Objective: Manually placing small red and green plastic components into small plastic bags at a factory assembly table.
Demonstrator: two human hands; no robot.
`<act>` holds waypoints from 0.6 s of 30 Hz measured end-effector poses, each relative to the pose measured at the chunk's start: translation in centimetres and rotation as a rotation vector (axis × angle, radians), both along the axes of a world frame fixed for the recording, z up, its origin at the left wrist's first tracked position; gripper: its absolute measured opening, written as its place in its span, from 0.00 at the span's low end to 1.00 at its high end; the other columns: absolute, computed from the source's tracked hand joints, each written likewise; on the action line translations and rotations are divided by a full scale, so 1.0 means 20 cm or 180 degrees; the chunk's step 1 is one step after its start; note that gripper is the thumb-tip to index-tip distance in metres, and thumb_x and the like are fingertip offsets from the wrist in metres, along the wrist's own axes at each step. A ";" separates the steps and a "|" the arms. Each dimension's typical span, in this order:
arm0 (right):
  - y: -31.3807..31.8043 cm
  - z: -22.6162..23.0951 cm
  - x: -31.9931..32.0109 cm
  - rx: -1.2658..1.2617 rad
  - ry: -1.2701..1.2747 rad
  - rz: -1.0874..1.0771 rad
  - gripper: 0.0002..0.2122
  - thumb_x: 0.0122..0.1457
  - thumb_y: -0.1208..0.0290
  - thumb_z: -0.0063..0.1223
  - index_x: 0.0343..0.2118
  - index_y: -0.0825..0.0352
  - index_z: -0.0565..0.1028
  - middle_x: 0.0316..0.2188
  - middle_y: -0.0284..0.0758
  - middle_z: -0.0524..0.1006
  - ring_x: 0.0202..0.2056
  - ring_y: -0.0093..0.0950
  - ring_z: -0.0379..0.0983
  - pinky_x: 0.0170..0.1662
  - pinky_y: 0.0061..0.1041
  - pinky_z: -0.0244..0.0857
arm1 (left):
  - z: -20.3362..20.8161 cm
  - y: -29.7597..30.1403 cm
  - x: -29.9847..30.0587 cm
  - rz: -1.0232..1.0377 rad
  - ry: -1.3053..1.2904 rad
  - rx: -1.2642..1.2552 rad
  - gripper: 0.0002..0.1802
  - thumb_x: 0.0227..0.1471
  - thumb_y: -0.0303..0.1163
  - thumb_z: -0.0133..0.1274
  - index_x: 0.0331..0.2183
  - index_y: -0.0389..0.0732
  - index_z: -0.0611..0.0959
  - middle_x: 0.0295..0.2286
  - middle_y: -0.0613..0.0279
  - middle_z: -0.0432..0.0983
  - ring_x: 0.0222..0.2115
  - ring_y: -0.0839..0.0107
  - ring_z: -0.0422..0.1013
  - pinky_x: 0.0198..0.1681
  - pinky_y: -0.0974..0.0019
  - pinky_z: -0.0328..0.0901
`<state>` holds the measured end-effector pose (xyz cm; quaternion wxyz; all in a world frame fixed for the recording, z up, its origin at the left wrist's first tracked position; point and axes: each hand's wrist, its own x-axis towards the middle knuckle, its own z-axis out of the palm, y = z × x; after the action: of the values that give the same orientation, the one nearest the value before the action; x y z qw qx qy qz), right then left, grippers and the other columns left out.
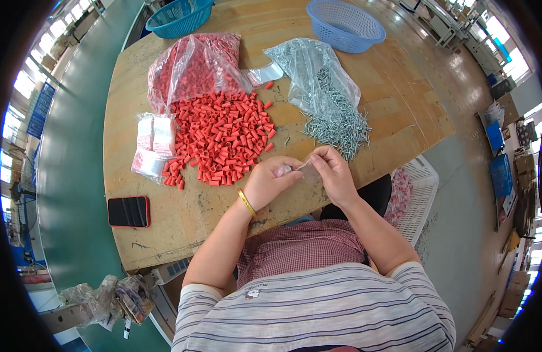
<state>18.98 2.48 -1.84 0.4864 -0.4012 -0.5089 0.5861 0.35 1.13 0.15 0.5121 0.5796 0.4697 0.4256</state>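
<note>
My left hand (271,180) and my right hand (336,180) are close together over the near edge of the wooden table. Both pinch a small clear plastic bag (310,175), the right at its edge; a pale bunched part shows by the left fingers. What the bag contains, if anything, is too unclear to make out. Beyond the left hand lies a heap of hollow red plastic caps (227,138), spilling from a large clear bag (192,67). Past the right hand, a pile of small silver screws (339,132) spreads from another clear bag (303,61).
Packs of small clear bags (155,138) lie left of the caps, above a phone (128,212). A teal basket (180,17) and a light blue basket (346,26) stand at the far edge. A white crate (426,193) with red-and-clear packets sits low at my right.
</note>
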 end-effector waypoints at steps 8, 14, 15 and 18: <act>0.00 0.00 0.01 0.0048 -0.0244 0.0138 0.04 0.64 0.72 0.47 0.36 0.66 0.72 0.31 0.23 0.70 0.33 0.11 0.63 0.38 0.14 0.59 | -0.03 0.02 -0.03 -0.0109 0.0025 -0.0355 0.12 0.49 0.31 0.60 0.36 0.35 0.83 0.30 0.64 0.78 0.30 0.79 0.70 0.35 0.72 0.65; 0.02 0.03 -0.02 0.1477 -0.1466 -0.1009 0.07 0.57 0.73 0.56 0.34 0.68 0.72 0.30 0.31 0.73 0.34 0.22 0.69 0.40 0.20 0.62 | -0.03 0.01 -0.02 0.0302 0.0286 -0.0089 0.09 0.46 0.30 0.61 0.31 0.36 0.83 0.27 0.61 0.76 0.29 0.73 0.71 0.35 0.69 0.66; 0.01 0.07 -0.01 0.1775 -0.1869 -0.0872 0.07 0.55 0.73 0.58 0.33 0.68 0.72 0.29 0.33 0.73 0.33 0.25 0.70 0.39 0.22 0.63 | -0.03 0.01 -0.01 0.0470 0.0418 0.0155 0.08 0.46 0.29 0.61 0.30 0.36 0.83 0.27 0.60 0.76 0.28 0.71 0.72 0.35 0.68 0.66; -0.03 0.13 -0.07 0.1619 -0.2134 -0.0510 0.07 0.54 0.74 0.58 0.32 0.69 0.72 0.28 0.37 0.74 0.31 0.29 0.72 0.36 0.25 0.65 | -0.04 0.01 0.00 0.0660 0.0657 0.0605 0.07 0.44 0.27 0.61 0.29 0.36 0.82 0.26 0.60 0.76 0.29 0.69 0.72 0.36 0.67 0.67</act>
<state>17.67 1.93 0.69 0.4215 -0.4751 -0.7343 0.2395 0.39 1.24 -0.62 0.3575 0.6145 0.5348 0.4568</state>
